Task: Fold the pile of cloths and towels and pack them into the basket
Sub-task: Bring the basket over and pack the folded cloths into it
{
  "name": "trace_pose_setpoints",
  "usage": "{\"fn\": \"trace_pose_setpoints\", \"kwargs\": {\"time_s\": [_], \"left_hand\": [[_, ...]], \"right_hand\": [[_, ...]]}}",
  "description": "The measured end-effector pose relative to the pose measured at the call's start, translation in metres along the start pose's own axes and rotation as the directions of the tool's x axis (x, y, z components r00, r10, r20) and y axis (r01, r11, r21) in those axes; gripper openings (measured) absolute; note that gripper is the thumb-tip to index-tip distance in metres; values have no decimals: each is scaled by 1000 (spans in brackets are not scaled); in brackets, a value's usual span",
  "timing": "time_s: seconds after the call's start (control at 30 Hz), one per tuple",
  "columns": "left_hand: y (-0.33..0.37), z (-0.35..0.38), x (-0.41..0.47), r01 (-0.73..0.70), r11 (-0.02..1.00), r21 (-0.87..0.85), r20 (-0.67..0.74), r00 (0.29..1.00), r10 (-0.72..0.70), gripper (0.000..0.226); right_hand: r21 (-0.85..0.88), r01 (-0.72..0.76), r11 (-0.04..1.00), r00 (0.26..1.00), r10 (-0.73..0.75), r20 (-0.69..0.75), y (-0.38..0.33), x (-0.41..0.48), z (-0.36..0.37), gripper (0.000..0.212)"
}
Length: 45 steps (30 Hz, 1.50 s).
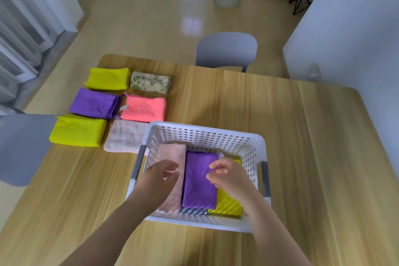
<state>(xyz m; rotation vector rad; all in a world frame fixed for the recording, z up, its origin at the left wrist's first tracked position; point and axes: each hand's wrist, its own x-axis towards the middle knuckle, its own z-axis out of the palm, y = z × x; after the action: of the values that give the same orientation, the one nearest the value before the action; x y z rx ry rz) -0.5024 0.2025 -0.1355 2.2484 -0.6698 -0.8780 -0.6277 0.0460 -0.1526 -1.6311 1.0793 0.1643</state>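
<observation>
The basket (205, 130) sits on the table (280, 136) near its front edge, with three folded pieces side by side in it: a pink cloth (173, 152) on the left, a purple cloth (199, 181) in the middle and a yellow cloth (228, 204) on the right. The left hand (158, 179) hovers over the pink one, fingers (170, 165) loosely curled and slightly apart, holding nothing. The right hand (226, 176) hangs over the purple cloth's right edge, fingers (216, 165) bent with thumb and forefinger close, but no fabric shows between them. The step looks like settling this row. It would go best by pressing each piece flat and snug against its neighbour, so folds keep their shape and room is left. Six more folded pieces wait to the left, the pale towel (125, 136) nearest, its corner hidden behind the basket. It seems the handiest next, lifted from beneath so it does not fall open.
</observation>
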Motion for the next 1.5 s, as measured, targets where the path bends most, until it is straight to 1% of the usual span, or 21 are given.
{"fn": "trace_pose_setpoints", "kwargs": {"time_s": [0.07, 0.2, 0.33, 0.4, 0.53, 0.7, 0.77, 0.8, 0.87, 0.93, 1.03, 1.13, 1.23, 1.37, 1.43, 1.5], "left_hand": [[5, -10, -4, -38, 998, -56, -85, 996, 33, 14], [9, -37, -11, -55, 981, -185, -194, 981, 18, 18], [-4, -68, -9, -53, 959, -278, -210, 978, -7, 18], [-17, -85, -8, -50, 953, -298, -217, 976, -16, 12], [-51, -125, -5, -17, 938, -345, -185, 981, -50, 22], [-95, -174, 3, 14, 944, -329, -161, 984, -71, 22], [-108, -190, 9, 11, 948, -318, -161, 985, -66, 9], [-115, -198, 14, 10, 950, -311, -157, 986, -62, 7], [-129, -210, 26, -3, 964, -268, -150, 988, -38, 21], [-139, -215, 40, -11, 972, -233, -139, 990, -22, 25], [-144, -215, 59, -28, 980, -196, -117, 993, 5, 23], [-144, -211, 86, -53, 984, -171, -90, 995, 38, 19], [-139, -204, 116, -61, 986, -154, -91, 995, 47, 12], [-131, -189, 154, -70, 989, -131, -67, 996, 61, 11], [-127, -183, 173, -89, 991, -105, -50, 995, 84, 14], [-124, -175, 198, -107, 993, -50, -45, 993, 105, 20]], "right_hand": [[16, 55, 998, 999, -55, -1, -11, -10, -2, 18], [78, 167, 983, 986, -166, -19, -42, -24, 7, 15], [78, 238, 968, 971, -236, -35, -73, -24, 31, 13], [80, 271, 959, 963, -269, -30, -87, -22, 47, 14], [67, 281, 958, 958, -275, -78, -115, -18, 88, 17], [77, 259, 963, 964, -253, -85, -145, -11, 139, 14], [70, 258, 964, 964, -252, -91, -156, -7, 156, 14], [59, 257, 965, 963, -250, -94, -162, -3, 165, 13], [38, 244, 969, 965, -239, -105, -172, 3, 176, 13], [6, 227, 974, 968, -225, -116, -178, 12, 183, 12], [-55, 199, 978, 970, -205, -132, -183, 27, 179, 11], [-141, 204, 969, 968, -221, -115, -190, 50, 172, 10], [-220, 211, 952, 966, -237, -99, -197, 82, 162, 10], [-327, 217, 920, 961, -260, -93, -200, 140, 145, 11], [-368, 210, 906, 963, -258, -84, -200, 166, 137, 19], [-415, 192, 889, 967, -243, -73, -199, 193, 130, 32]]}}
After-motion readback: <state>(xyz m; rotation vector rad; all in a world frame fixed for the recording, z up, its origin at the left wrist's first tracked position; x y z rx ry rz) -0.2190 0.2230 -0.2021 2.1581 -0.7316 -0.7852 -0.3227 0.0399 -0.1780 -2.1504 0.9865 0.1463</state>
